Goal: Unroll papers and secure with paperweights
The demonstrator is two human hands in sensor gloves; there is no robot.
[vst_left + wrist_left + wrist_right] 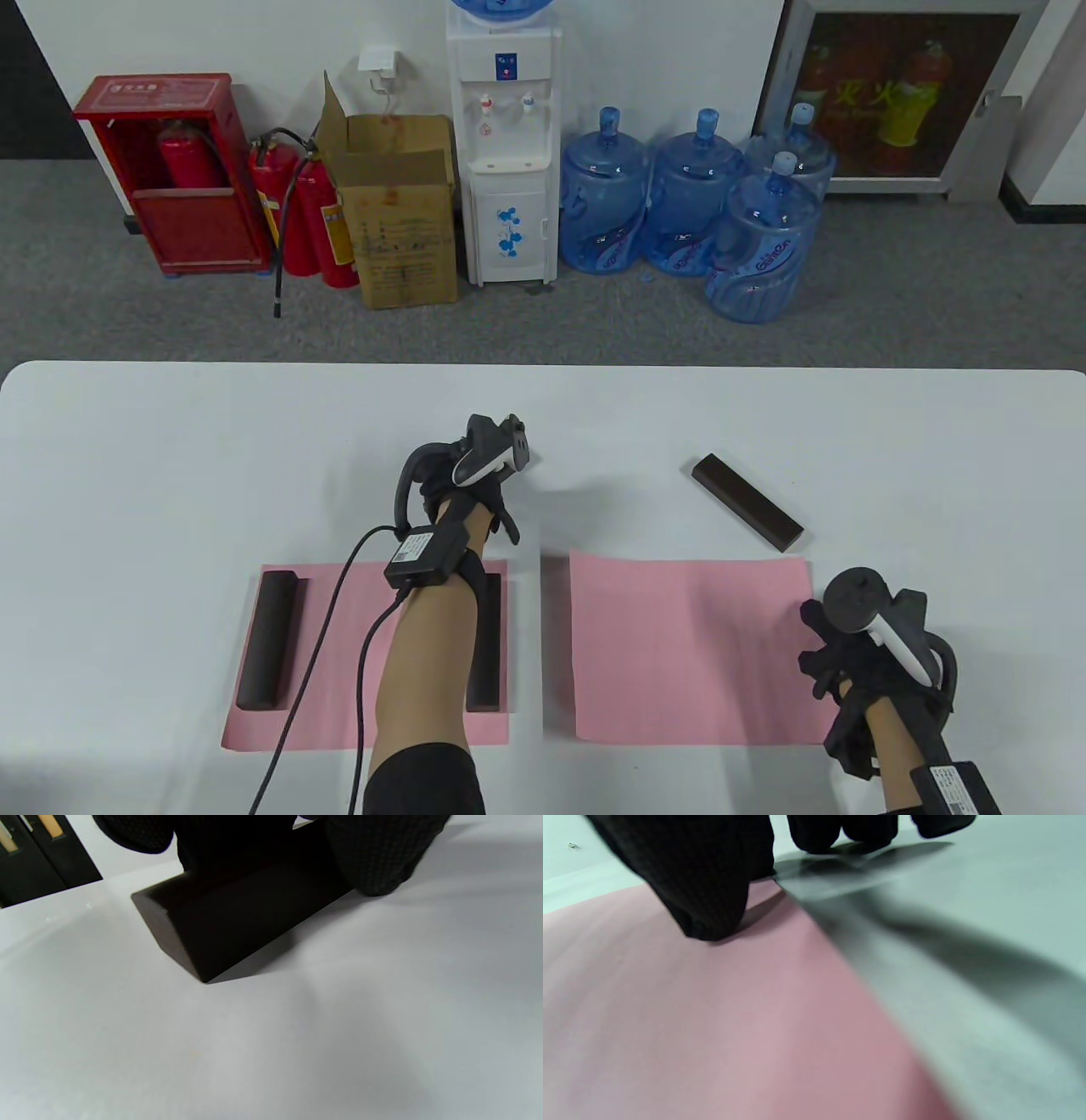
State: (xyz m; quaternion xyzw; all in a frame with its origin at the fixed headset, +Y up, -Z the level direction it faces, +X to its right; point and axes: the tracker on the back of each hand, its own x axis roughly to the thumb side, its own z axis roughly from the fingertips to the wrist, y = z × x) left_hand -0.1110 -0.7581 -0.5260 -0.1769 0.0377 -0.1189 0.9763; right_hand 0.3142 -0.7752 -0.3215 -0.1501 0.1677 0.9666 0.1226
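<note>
Looking down via the table view, we see the left hand stretched past the left pink sheet, but its tracker hides whatever sits under the fingers. The left wrist view fills that in: gloved fingers wrap a dark paperweight block from above, gripping it, w/ the block's near end tilted just off the white table. Which block this is we can't place in the table view. Left sheet carries two more weights, one at its outer edge, one partly behind the forearm. Another weight lies bare on the table, beyond the right pink sheet and well apart from either hand's fingers. Right hand sits at that sheet's right edge; from above we can't tell contact. The right wrist view does: one gloved fingertip presses down on the pink paper near its corner, other fingertips land past the edge on the table. That hand grasps nothing, fingers spread, pressing flat.
</note>
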